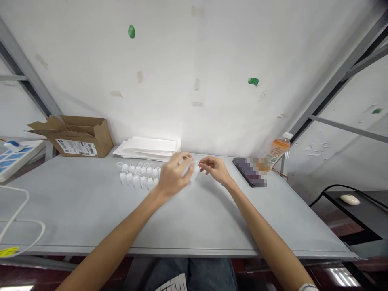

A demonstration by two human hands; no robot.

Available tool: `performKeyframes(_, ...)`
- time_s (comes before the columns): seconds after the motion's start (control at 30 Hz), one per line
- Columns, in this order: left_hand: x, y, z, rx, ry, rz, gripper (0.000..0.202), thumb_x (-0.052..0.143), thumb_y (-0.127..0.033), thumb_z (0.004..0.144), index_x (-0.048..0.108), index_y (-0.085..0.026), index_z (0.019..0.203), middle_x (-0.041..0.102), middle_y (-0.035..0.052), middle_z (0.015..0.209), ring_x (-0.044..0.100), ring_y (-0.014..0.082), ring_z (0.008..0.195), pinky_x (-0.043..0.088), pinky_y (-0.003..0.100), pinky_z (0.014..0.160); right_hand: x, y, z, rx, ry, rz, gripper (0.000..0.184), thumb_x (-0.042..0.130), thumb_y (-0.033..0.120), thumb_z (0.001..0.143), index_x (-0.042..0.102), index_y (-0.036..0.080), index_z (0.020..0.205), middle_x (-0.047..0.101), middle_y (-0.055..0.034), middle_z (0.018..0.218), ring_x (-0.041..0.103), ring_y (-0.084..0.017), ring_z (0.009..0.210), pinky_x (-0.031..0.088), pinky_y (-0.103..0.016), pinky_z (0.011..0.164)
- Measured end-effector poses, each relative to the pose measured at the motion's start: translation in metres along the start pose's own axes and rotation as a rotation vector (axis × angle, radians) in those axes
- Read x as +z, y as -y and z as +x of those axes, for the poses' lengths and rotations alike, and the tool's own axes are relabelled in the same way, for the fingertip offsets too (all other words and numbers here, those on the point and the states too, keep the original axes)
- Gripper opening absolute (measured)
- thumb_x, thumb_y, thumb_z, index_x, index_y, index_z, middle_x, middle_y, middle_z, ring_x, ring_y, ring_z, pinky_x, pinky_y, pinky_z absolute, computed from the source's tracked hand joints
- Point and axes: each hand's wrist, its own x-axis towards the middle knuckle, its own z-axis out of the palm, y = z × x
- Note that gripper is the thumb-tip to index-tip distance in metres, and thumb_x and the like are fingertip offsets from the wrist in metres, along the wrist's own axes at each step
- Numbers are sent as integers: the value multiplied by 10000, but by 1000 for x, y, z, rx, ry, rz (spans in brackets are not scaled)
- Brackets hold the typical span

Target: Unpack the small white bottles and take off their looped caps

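My left hand (pixel 176 173) is raised over the grey table, slightly blurred, with its thumb and fingers apart. Just right of its thumb is a small white bottle-like piece (pixel 195 173), smeared by motion. My right hand (pixel 216 169) pinches at the upper edge of that piece with thumb and forefinger. Two rows of small white bottle-like pieces with thin white loops (pixel 136 180) stand to the left; my left hand hides the right end of the rows.
White sheets (pixel 148 148) lie stacked along the wall beside an open cardboard box (pixel 81 137). On the right are a dark phone (pixel 247 171) and an orange drink bottle (pixel 277 149). A white cable (pixel 26 202) loops over the left front edge.
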Motion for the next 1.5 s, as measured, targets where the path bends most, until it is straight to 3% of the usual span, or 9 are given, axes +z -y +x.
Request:
performKeyframes(0.07, 12, -14, -11, 110, 131, 13, 190, 512, -182, 908, 657, -181, 1030, 684, 78, 1048, 638, 185, 942, 526, 276, 700, -10, -4, -6, 41, -20, 50, 228, 685, 376, 745, 671, 160, 814, 676, -39, 709, 655, -164, 657, 477, -241, 518)
performKeyframes(0.17, 29, -28, -27, 126, 202, 47, 226, 516, -190, 907, 618, -151, 1105, 687, 106, 1069, 638, 222, 975, 539, 323, 732, -12, -8, -11, 33, -21, 37, 231, 676, 379, 747, 673, 156, 807, 676, -41, 705, 648, -158, 652, 480, -237, 511)
performKeyframes(0.33, 40, -30, -39, -26, 231, 100, 318, 557, -222, 889, 560, -149, 1198, 678, 116, 1128, 633, 250, 1023, 541, 366, 797, -9, -7, -11, 17, 10, -27, 209, 656, 360, 754, 673, 159, 806, 696, -54, 752, 657, -163, 676, 484, -231, 502)
performKeyframes(0.5, 41, -24, -40, -128, 296, 111, 322, 542, -214, 888, 551, -170, 1207, 662, 106, 1148, 633, 241, 1021, 538, 341, 757, -8, -4, -13, 41, 42, 72, 223, 682, 373, 752, 678, 154, 798, 698, -57, 771, 663, -161, 689, 489, -231, 517)
performKeyframes(0.73, 44, -20, -41, -264, 317, 20, 215, 462, -191, 932, 600, -202, 1096, 567, 90, 1216, 646, 170, 927, 479, 239, 548, 1, -2, -16, 96, 82, 201, 289, 728, 424, 726, 680, 148, 794, 695, -58, 757, 673, -175, 711, 495, -243, 530)
performKeyframes(0.93, 45, -17, -40, -373, 364, -142, 241, 399, -188, 950, 625, -186, 1034, 542, 102, 1170, 628, 169, 889, 509, 290, 670, 4, -3, -17, 70, 64, 143, 306, 705, 451, 752, 659, 149, 779, 673, -50, 722, 652, -164, 679, 480, -239, 514)
performKeyframes(1.17, 48, -17, -38, -565, 492, -352, 280, 359, -214, 949, 636, -176, 936, 667, 65, 903, 623, 199, 839, 460, 316, 744, 6, -14, -17, 47, 80, -68, 206, 610, 360, 823, 644, 157, 810, 661, -34, 734, 623, -138, 618, 478, -234, 514)
performKeyframes(1.33, 51, -15, -37, -711, 543, -404, 259, 413, -242, 907, 664, -178, 918, 670, 31, 765, 607, 182, 720, 423, 280, 662, 10, -18, -18, -95, 84, -461, 152, 527, 183, 866, 670, 175, 817, 683, -28, 790, 597, -121, 650, 444, -247, 628)
performKeyframes(1.5, 51, -12, -36, -740, 575, -413, 288, 406, -269, 896, 678, -173, 903, 650, 23, 713, 593, 179, 691, 407, 276, 654, 9, -13, -22, -168, 97, -753, 217, 505, 120, 864, 711, 187, 853, 687, -44, 834, 566, -127, 661, 346, -241, 577)
